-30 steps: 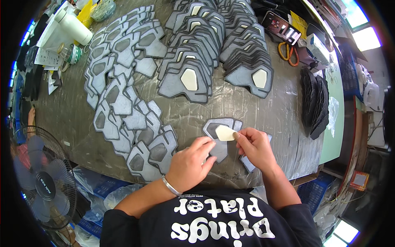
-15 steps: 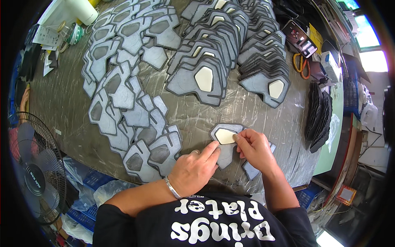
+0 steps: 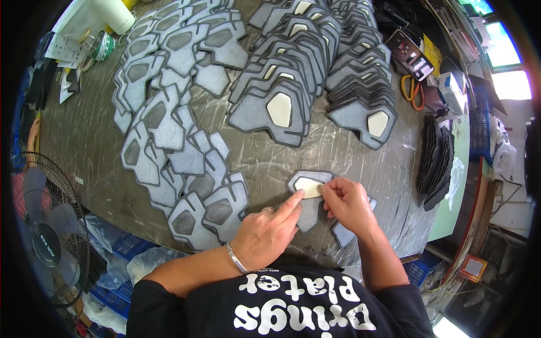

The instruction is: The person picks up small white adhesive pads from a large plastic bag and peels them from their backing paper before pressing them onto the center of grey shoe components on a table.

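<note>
Cream insert (image 3: 307, 187) at the recess of a grey panel (image 3: 307, 216) on the counter (image 3: 265, 163), long axis left to right. Right hand (image 3: 350, 208): fingers pinch its right end. Left hand (image 3: 264, 235): fingers extended, gripping nothing, forefinger touching its left end.

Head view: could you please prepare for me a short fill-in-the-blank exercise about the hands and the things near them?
1. The silver bracelet is on the ____ wrist.
2. The left hand touches the cream patch, while the right hand grips the patch's ____ end.
3. Under the patch is a flat piece coloured mainly ____.
4. The pile just below the scissors is ____.

Missing words: left; right; grey; black.
</note>
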A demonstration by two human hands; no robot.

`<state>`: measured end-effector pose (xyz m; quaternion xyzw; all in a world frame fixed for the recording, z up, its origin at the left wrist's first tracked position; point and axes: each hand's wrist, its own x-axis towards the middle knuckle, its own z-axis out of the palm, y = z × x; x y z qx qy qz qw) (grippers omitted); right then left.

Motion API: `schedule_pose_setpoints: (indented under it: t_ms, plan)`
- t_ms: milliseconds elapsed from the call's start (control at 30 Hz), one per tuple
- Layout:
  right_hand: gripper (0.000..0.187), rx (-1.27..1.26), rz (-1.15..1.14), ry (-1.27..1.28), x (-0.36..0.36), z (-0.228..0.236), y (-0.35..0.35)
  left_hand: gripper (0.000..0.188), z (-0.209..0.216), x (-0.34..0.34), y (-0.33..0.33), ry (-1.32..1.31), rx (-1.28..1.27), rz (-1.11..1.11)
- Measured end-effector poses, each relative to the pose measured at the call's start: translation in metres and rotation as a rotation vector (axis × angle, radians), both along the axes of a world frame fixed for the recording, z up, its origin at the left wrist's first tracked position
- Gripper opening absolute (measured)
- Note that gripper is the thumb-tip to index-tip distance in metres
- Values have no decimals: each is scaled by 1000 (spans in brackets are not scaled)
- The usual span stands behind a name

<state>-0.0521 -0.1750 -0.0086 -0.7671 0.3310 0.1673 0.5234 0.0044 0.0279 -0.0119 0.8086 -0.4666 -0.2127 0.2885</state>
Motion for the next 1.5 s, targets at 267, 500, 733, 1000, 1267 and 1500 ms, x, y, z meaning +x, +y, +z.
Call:
schedule_pose_setpoints:
  t_ms: [267, 500, 733, 1000, 1267, 1500]
  plan:
    - [26, -5, -22, 24, 1, 2, 1, 44, 2, 0, -3, -71, 48, -26]
    - [24, -140, -14, -28, 1, -2, 5, 44, 1, 0, -4, -107, 86, -24]
    - [26, -184, 13, -130, -8, -10, 4, 45, 0, 0, -6, -109, 74, -26]
    - [21, -302, 63, -151, -3, 0, 8, 49, 2, 0, -6, -117, 96, -32]
    - [21, -301, 53, -172, -3, -6, 5, 55, 9, 5, -12, -68, 118, -35]
    - [21, -657, 258, -429, -11, -7, 9, 53, 12, 7, -15, -15, 164, -76]
